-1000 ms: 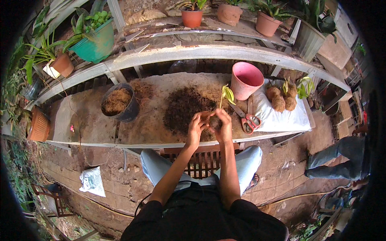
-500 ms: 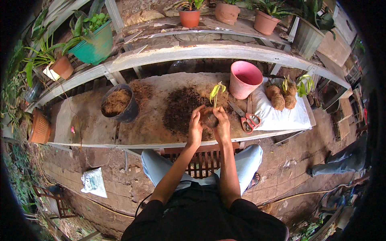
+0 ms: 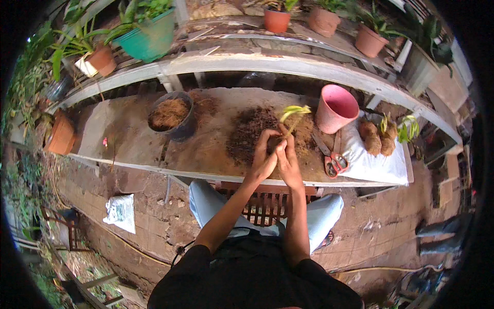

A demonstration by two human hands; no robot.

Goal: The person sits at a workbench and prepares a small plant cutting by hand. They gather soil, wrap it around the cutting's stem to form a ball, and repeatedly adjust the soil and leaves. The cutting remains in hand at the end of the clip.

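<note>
My left hand [image 3: 264,160] and my right hand [image 3: 289,164] are closed together around the base of a small seedling [image 3: 296,110], just over the front of the bench. Its yellow-green leaves lean to the right above my fingers, while the root ball is mostly hidden between my palms. Dark loose soil [image 3: 246,136] lies spread on the bench beside my left hand. To the right of my hands rest orange-handled scissors [image 3: 335,165], blades pointing away. A pink pot [image 3: 328,121] stands behind them.
At right, several brown root balls with sprouts [image 3: 378,141] lie on a white sack [image 3: 356,162]. A black pot [image 3: 184,130] of brown fibre stands left on the bench [image 3: 128,141]. Potted plants, including a green planter [image 3: 149,38], line the shelf behind. A person's legs [image 3: 442,234] show at far right.
My hands have drawn closer together and wrapped over the root ball, which showed between them before. The seedling's leaves now tip to the right. The whole view has shifted and turned slightly.
</note>
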